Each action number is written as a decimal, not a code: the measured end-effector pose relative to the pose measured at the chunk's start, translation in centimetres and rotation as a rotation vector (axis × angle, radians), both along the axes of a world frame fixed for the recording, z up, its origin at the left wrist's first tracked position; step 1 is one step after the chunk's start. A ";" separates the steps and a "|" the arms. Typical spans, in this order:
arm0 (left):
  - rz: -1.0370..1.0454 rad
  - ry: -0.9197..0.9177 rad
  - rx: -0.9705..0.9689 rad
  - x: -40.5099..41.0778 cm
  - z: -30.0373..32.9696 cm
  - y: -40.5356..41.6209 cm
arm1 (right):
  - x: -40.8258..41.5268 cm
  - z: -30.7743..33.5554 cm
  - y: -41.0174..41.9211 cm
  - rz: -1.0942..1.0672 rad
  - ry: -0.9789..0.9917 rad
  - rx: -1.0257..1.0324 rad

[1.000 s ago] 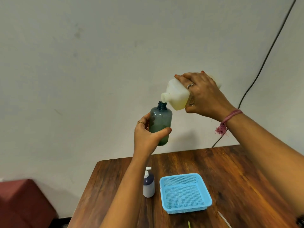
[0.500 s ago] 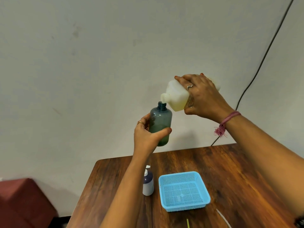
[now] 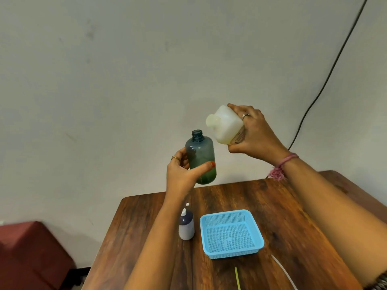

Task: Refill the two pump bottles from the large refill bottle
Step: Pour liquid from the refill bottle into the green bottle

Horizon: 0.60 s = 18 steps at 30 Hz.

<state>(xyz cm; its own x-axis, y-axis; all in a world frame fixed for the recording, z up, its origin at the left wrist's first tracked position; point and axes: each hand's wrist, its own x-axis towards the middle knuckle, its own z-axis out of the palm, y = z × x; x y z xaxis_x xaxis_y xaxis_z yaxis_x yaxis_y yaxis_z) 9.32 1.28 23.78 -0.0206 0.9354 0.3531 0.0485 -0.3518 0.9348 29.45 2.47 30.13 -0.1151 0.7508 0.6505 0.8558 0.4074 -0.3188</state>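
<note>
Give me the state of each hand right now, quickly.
Left hand: grips the teal bottle, uncapped, held upright.
Right hand: grips the white refill bottle, tilted, spout clear of the teal bottle.

left arm: I hold it up in front of me | my left hand [image 3: 181,174]: fingers and thumb wrap round the green bottle [image 3: 201,158] | right arm: up and bent in | my right hand [image 3: 254,133]: grips the tipped white bottle [image 3: 225,125] at its back end
</note>
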 end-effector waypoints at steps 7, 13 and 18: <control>-0.059 0.004 -0.074 -1.5 -2.7 -0.6 | 0.8 -4.4 -1.3 0.099 0.485 -0.147; -0.068 0.039 -0.174 -2.7 -7.6 -2.3 | 1.4 -11.2 -3.8 0.081 0.804 -0.293; -0.120 0.127 -0.263 -2.7 -12.0 -4.9 | 1.9 -18.1 -6.1 0.040 0.911 -0.398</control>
<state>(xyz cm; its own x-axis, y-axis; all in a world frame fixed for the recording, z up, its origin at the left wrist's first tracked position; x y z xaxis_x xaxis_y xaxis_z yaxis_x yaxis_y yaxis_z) 6.65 -3.64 11.77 0.1246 0.9880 0.0918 0.1432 -0.1095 0.9836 31.38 -3.65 12.07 0.2727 0.9401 0.2047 0.2041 0.1514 -0.9672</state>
